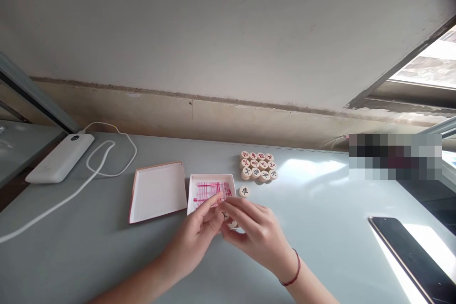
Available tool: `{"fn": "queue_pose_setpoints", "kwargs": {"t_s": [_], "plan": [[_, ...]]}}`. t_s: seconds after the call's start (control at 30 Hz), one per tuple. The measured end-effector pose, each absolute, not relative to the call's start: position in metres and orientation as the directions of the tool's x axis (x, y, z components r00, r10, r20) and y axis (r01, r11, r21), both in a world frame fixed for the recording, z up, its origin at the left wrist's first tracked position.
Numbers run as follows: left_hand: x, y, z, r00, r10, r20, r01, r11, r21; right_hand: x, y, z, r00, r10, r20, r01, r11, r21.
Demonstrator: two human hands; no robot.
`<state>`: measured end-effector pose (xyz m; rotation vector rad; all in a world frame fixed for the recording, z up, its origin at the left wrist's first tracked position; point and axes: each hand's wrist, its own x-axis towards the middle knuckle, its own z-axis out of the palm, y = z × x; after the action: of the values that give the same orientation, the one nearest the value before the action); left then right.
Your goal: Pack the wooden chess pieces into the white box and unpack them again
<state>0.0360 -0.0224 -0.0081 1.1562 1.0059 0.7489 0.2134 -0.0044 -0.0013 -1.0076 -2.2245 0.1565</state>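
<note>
Both the left hand [199,230] and the right hand [254,228] meet over the open box [192,190], above round game pieces. On the worktop [313,228], stacked pieces [262,165] stand beyond a single piece [244,192]; a shallow lid [158,192] lies beside the box.

Round piece [225,216] partly hidden behind fingers [239,214]

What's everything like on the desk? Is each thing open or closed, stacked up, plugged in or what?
Left tray: flat, open side up
Box: open, red pattern showing inside
Grouped round pieces: stacked in rows
Lone piece: flat, character up
Power bank: lying down, cable plugged in
White cable: loosely looped
Phone: lying flat, screen dark
Hands: together over the box, fingers bent
</note>
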Motion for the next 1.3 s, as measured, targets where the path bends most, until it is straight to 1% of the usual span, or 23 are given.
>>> {"fn": "queue_pose_setpoints", "kwargs": {"t_s": [0.03, 0.07, 0.1, 0.13, 0.17, 0.2, 0.23, 0.3, 0.37, 0.47, 0.57, 0.8, 0.93, 1.0, 1.07, 1.1, 1.17, 1.23, 1.3], "plan": [[0.034, -0.022, -0.008, 0.387, 0.902, -0.189, 0.103, 0.161, 0.982, 0.218, -0.002, -0.002, -0.418, 0.738, 0.530, 0.660, 0.647, -0.380], [0.032, -0.021, -0.008, 0.393, 0.914, -0.105, 0.202, 0.026, 0.979, 0.223, 0.000, -0.002, -0.351, 0.784, 0.512, 0.708, 0.580, -0.403], [0.030, -0.019, -0.007, 0.404, 0.915, -0.005, 0.307, -0.130, 0.943, 0.228, 0.003, -0.004, -0.278, 0.833, 0.478, 0.758, 0.496, -0.423], [0.028, -0.018, -0.006, 0.422, 0.901, 0.099, 0.404, -0.285, 0.869, 0.233, 0.006, -0.005, -0.213, 0.876, 0.433, 0.803, 0.409, -0.433], [0.026, -0.017, -0.005, 0.446, 0.873, 0.195, 0.482, -0.418, 0.770, 0.237, 0.009, -0.007, -0.166, 0.909, 0.382, 0.839, 0.334, -0.430], [0.025, -0.016, -0.005, 0.476, 0.839, 0.265, 0.541, -0.517, 0.664, 0.241, 0.011, -0.009, -0.141, 0.934, 0.328, 0.865, 0.278, -0.417], [0.024, -0.015, -0.004, 0.507, 0.807, 0.304, 0.585, -0.581, 0.566, 0.244, 0.013, -0.012, -0.136, 0.952, 0.276, 0.883, 0.243, -0.401], [0.023, -0.014, -0.005, 0.561, 0.767, 0.311, 0.647, -0.640, 0.415, 0.247, 0.015, -0.016, -0.150, 0.971, 0.188, 0.902, 0.212, -0.376], [0.022, -0.013, -0.007, 0.600, 0.752, 0.272, 0.682, -0.659, 0.317, 0.247, 0.016, -0.018, -0.165, 0.978, 0.124, 0.909, 0.200, -0.366], [0.021, -0.012, -0.012, 0.628, 0.745, 0.225, 0.702, -0.667, 0.247, 0.245, 0.016, -0.019, -0.169, 0.981, 0.092, 0.910, 0.191, -0.368], [0.022, -0.012, -0.017, 0.624, 0.750, 0.218, 0.710, -0.661, 0.242, 0.244, 0.017, -0.019, -0.150, 0.982, 0.117, 0.910, 0.183, -0.373], [0.026, -0.011, -0.020, 0.642, 0.744, 0.185, 0.688, -0.666, 0.287, 0.250, 0.024, -0.027, -0.098, 0.986, 0.132, 0.914, 0.141, -0.380], [0.026, -0.011, -0.018, 0.638, 0.740, 0.215, 0.684, -0.672, 0.283, 0.249, 0.024, -0.026, -0.085, 0.977, 0.196, 0.907, 0.157, -0.391], [0.025, -0.011, -0.015, 0.627, 0.742, 0.238, 0.695, -0.670, 0.261, 0.244, 0.020, -0.020, -0.061, 0.964, 0.259, 0.893, 0.168, -0.418], [0.023, -0.010, -0.010, 0.601, 0.760, 0.249, 0.731, -0.648, 0.213, 0.237, 0.015, -0.012, -0.092, 0.957, 0.275, 0.847, 0.220, -0.484], [0.021, -0.010, -0.008, 0.583, 0.775, 0.243, 0.755, -0.627, 0.189, 0.233, 0.012, -0.009, -0.137, 0.960, 0.243, 0.816, 0.248, -0.522], [0.017, -0.009, -0.005, 0.554, 0.808, 0.199, 0.795, -0.585, 0.159, 0.227, 0.008, -0.005, -0.248, 0.961, 0.120, 0.766, 0.270, -0.584], [0.013, -0.009, -0.003, 0.546, 0.827, 0.131, 0.813, -0.561, 0.155, 0.222, 0.006, -0.005, -0.322, 0.947, 0.000, 0.749, 0.255, -0.612], [0.011, -0.007, -0.001, 0.547, 0.834, 0.067, 0.818, -0.550, 0.168, 0.220, 0.006, -0.007, -0.350, 0.935, -0.064, 0.743, 0.235, -0.627]]}}
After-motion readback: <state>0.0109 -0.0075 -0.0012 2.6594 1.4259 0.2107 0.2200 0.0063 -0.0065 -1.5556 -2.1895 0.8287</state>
